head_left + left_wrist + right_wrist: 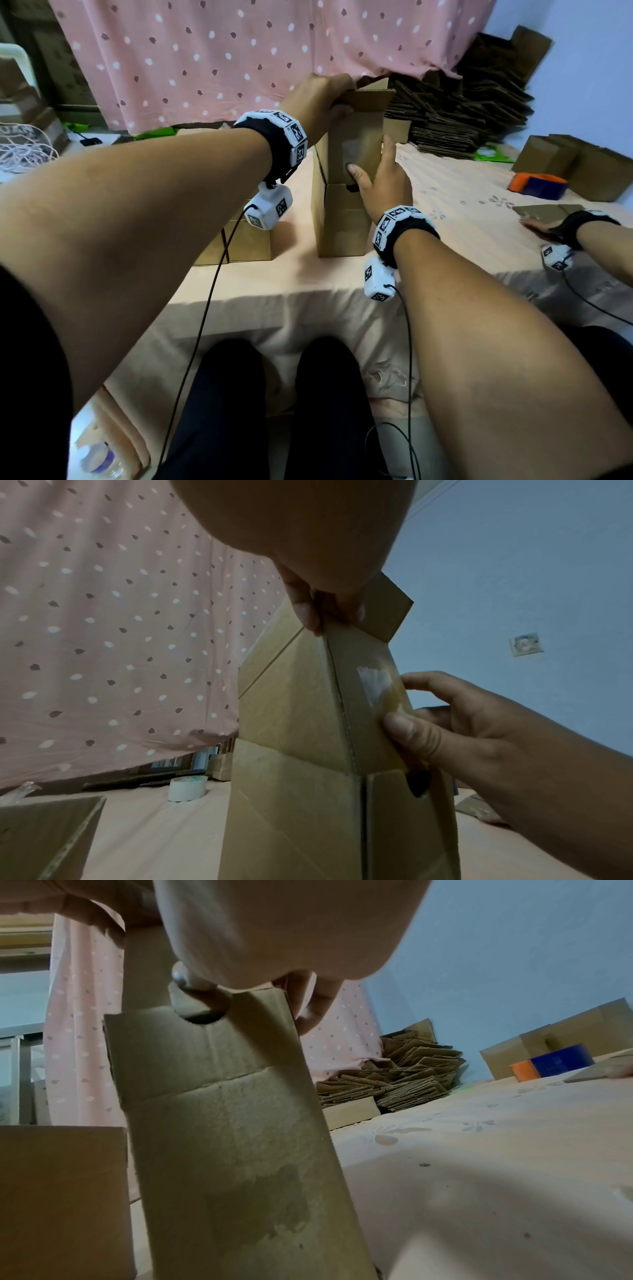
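A tall brown inner carton (356, 137) stands upright inside an open outer carton (339, 222) on the cloth-covered table (274, 284). My left hand (318, 99) grips the inner carton's top edge, fingers over the rim. My right hand (380, 178) holds its right side, with the thumb on the front face and the fingers behind. The left wrist view shows the inner carton (301, 696) with a clear tape patch, the outer carton (291, 818), and my right hand (462, 737). The right wrist view shows the outer carton's notched flap (192, 1042) under my right hand (267, 928).
Closed cartons (239, 240) stand to the left. A heap of flat cardboard (462, 113) lies at the back right. An orange and blue box (536, 185) and more cartons (582, 164) sit at the right. Another person's hand (541, 228) rests on flat cardboard. A tape roll (186, 788) sits behind.
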### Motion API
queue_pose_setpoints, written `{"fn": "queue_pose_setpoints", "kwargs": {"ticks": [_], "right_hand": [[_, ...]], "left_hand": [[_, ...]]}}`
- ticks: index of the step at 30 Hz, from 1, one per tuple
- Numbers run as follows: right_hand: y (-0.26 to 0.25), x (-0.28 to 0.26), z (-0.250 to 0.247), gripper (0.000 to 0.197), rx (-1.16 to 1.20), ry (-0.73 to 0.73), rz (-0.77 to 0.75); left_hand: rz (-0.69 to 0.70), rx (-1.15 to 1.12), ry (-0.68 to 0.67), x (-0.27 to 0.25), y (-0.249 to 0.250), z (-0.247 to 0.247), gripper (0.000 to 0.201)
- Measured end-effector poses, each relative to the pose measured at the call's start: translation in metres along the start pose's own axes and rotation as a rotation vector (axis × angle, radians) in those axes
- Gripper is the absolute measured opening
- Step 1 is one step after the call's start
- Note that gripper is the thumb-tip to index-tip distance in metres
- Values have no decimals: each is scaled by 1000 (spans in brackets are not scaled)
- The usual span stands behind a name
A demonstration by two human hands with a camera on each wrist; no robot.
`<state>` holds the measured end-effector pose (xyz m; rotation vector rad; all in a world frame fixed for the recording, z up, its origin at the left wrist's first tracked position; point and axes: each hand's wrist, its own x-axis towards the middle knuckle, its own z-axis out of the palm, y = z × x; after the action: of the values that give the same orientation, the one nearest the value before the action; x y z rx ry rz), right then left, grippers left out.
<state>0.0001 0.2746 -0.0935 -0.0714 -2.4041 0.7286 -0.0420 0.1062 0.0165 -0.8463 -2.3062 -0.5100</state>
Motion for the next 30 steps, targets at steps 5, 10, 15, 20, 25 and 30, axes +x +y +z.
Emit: {"fn": "queue_pose_setpoints", "kwargs": {"ticks": [5, 10, 15, 20, 25, 30], "right_hand": [[-4, -6, 10, 78, 62, -22, 34], [-18, -8, 18, 73, 95, -37, 41], [-35, -7, 22, 72, 81, -67, -2], [-48, -12, 31, 73, 103, -84, -11], [-62, -14, 40, 72, 123, -97, -34], [-69, -12, 44, 72, 103, -105, -54]], "left_hand": [[1, 0, -18, -10, -7, 5, 30], [-36, 25, -18, -18, -21, -1, 25], [-70, 42, 4, -27, -37, -10, 28], [-89, 47, 16, -37, -46, -18, 29], [-111, 56, 34, -49, -58, -27, 28], [-138, 57, 53, -54, -66, -32, 29]]}}
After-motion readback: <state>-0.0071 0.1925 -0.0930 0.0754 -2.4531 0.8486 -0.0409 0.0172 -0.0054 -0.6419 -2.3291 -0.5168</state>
